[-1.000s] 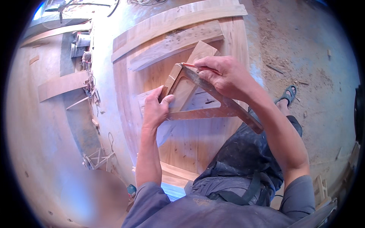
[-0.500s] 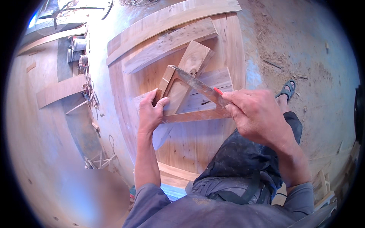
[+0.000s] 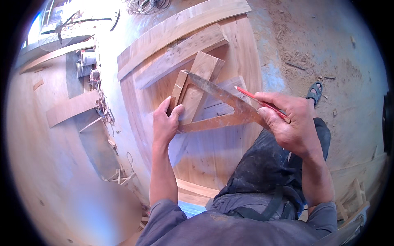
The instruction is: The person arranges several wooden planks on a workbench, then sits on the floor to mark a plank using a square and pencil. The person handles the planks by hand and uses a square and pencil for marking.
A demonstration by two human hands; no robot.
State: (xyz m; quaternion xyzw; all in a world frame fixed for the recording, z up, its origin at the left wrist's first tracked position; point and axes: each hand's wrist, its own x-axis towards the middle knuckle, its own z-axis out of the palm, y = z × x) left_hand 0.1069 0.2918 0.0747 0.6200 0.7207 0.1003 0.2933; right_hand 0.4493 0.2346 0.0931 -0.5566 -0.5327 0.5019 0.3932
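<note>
My left hand (image 3: 165, 125) grips the wooden stock of a triangular carpenter's square (image 3: 217, 92), thumb on one side and fingers on the other. The square lies across a short wooden board (image 3: 206, 65), its far corner pointing right towards my right hand. In my right hand (image 3: 293, 125) is a red pencil (image 3: 245, 92), pinched between thumb and fingers, its tip pointing up and left above the square's blade. Whether that hand also touches the corner of the square is hidden. Beneath the short board lies a greyish plank (image 3: 236, 86).
A broad wooden panel (image 3: 242, 53) carries a thick plank (image 3: 184, 53) and a long board (image 3: 176, 30). Paint cans (image 3: 87, 58) and cords stand at the left. My sandalled foot (image 3: 315, 92) is on the dusty floor at the right. A fan (image 3: 59, 28) shows at the far left.
My right hand has drawn back to the right and slightly down, showing more of the red pencil. My left hand keeps its hold on the square. The view has shifted slightly.
</note>
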